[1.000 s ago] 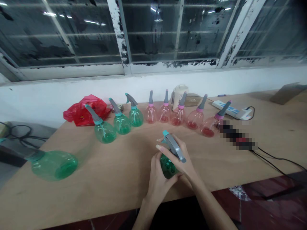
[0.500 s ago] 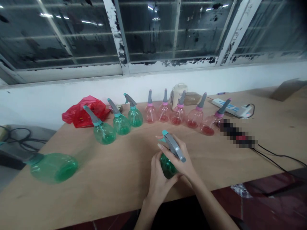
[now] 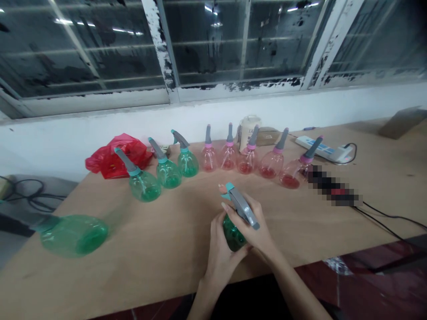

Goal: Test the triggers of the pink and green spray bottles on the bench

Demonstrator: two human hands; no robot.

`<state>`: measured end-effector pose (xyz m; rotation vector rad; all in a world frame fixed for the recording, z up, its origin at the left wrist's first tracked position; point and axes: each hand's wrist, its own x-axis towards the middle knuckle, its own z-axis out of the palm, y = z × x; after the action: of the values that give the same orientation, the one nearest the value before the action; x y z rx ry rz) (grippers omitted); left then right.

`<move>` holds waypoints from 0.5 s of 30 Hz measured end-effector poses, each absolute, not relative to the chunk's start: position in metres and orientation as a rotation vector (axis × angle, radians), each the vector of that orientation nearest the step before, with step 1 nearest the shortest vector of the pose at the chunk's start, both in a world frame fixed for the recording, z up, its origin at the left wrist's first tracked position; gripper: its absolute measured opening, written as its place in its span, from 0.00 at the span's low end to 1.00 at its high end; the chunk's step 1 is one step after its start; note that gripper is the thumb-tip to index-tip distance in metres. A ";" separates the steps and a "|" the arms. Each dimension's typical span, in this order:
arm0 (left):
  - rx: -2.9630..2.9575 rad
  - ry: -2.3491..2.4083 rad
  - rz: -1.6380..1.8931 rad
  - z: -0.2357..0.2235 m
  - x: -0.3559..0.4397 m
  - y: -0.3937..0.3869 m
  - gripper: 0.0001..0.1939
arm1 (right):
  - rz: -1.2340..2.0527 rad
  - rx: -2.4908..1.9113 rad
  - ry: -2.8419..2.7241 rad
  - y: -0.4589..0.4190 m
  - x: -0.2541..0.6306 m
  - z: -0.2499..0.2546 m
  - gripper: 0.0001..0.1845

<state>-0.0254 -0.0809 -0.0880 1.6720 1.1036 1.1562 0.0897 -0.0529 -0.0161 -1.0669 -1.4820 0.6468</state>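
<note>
A green spray bottle point(image 3: 234, 233) with a grey and teal spray head stands near the front edge, between my two hands. My left hand point(image 3: 218, 249) is wrapped round the left side of its body. My right hand point(image 3: 256, 226) grips the neck just under the spray head, fingers closed about it. Both palms and part of the bottle's neck are hidden. Beyond my hands, pink spray bottles point(image 3: 247, 163) and green spray bottles point(image 3: 169, 173) stand in a curved row. At the far left is one more green bottle point(image 3: 73, 235).
A red plastic bag point(image 3: 116, 155) lies at the back left. Behind the pink bottles stands a white canister point(image 3: 249, 133). To the right are a white power strip point(image 3: 325, 150), a blurred-out dark object point(image 3: 333, 186) with cables, and a cardboard piece point(image 3: 402, 122). Windows line the wall behind the table point(image 3: 150, 258).
Almost nothing differs. The view has shifted very slightly, and my right fingertips beside the spray head have moved a little. Both hands stay on the same spray bottle.
</note>
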 end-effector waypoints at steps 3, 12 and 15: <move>1.668 1.095 1.146 -0.088 -0.025 -0.081 0.41 | 0.655 -1.058 -1.508 -0.052 0.091 -0.016 0.18; 1.676 1.119 1.164 -0.089 -0.024 -0.081 0.43 | 0.710 -1.014 -1.481 -0.051 0.090 -0.007 0.11; 1.667 1.115 1.141 -0.086 -0.025 -0.082 0.43 | 0.702 -1.053 -1.466 -0.050 0.088 -0.003 0.11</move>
<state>-0.0247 -0.0819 -0.0864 1.6674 1.1149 1.1410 0.0880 -0.0500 -0.0029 -1.0527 -1.4661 0.7023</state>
